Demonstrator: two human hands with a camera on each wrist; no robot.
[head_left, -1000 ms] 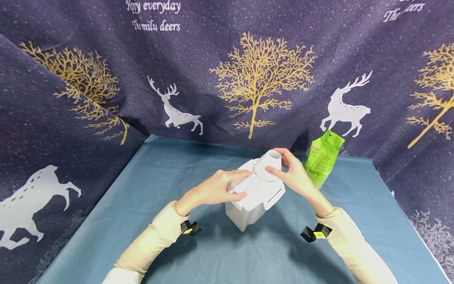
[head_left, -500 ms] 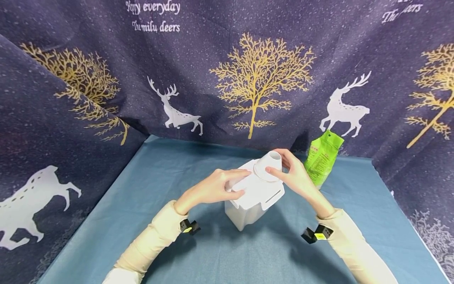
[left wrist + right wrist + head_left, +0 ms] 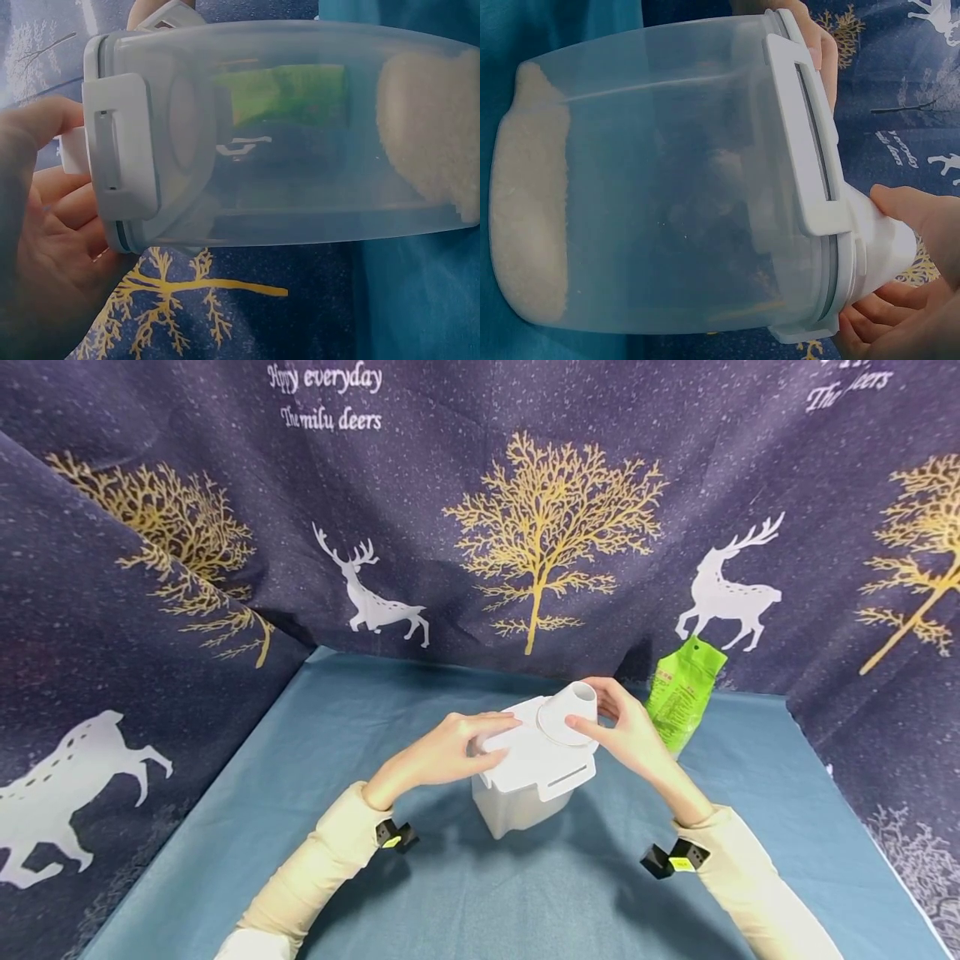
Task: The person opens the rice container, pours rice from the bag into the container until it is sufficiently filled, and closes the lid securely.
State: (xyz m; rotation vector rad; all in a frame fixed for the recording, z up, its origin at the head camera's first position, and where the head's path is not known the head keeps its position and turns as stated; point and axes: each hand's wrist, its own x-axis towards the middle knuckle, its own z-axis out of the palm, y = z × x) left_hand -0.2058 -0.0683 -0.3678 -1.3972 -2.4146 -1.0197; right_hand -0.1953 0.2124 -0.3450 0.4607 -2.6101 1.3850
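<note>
Here left hand [image 3: 442,756] lies on the white lid [image 3: 525,752] of the clear rice container [image 3: 517,806] mid-table, fingers nearly straight, thumb at the lid edge. Right hand [image 3: 626,735] curls thumb and fingers round the white spout cap [image 3: 568,714]. Green bag [image 3: 682,693] stands just beside.

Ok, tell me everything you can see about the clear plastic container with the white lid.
The container is see-through, frosted-looking plastic with rounded corners, standing upright on the blue cloth. A white lid with side latches covers it, and a white cone-shaped cap sits on the lid. A low layer of white grains lies on its bottom. The left hand rests on the lid; the right hand grips the cap. A green bag stands behind it.
</note>
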